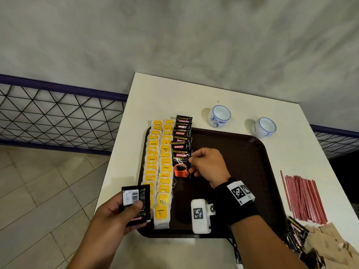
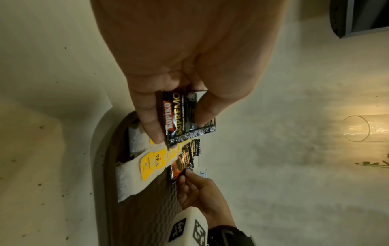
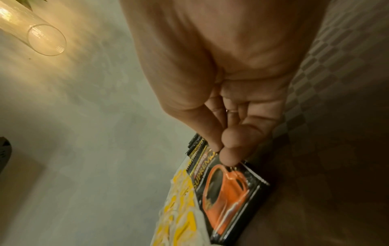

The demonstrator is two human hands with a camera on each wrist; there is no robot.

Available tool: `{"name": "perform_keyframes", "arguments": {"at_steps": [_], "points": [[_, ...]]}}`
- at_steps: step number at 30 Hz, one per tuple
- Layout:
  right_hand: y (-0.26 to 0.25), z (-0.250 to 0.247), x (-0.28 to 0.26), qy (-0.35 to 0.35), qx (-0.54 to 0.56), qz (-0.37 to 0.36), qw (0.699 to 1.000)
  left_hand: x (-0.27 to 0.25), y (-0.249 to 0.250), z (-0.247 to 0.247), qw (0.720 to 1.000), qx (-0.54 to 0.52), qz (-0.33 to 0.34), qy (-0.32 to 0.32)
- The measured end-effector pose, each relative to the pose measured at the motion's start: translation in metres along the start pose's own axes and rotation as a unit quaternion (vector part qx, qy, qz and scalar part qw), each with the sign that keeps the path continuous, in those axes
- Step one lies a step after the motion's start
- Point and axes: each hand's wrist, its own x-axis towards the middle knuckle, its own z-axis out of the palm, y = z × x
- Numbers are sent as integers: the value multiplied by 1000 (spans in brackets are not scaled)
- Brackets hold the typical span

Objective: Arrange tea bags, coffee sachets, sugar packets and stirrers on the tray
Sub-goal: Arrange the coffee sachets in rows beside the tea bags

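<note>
Sachets of black foil coffee (image 1: 182, 141) are overlapped beside yellow-tagged tea bags (image 1: 158, 164) on the brown plastic tray (image 1: 242, 152); the newest sachet (image 1: 181, 164) is pinched by the right hand (image 1: 207, 165) for alignment, while a spare sachet (image 1: 136, 205) is gripped ready in the left hand (image 1: 116, 214).

The sachet (image 1: 181, 164) at my right hand (image 1: 208, 166) reads KOPIKO SUPREMO; so does the one (image 2: 183, 116) in my left hand (image 1: 114, 214). Stacked sachets (image 1: 182, 131) show KOPIKO. Front tea tags (image 1: 162, 206) read TEA and MOMENT.
</note>
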Motion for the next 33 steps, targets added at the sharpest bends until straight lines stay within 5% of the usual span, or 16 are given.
{"name": "perform_keyframes", "arguments": {"at_steps": [33], "points": [[7, 5, 9, 34, 4, -3, 999, -4, 10, 7, 1000, 3, -7, -28]]}}
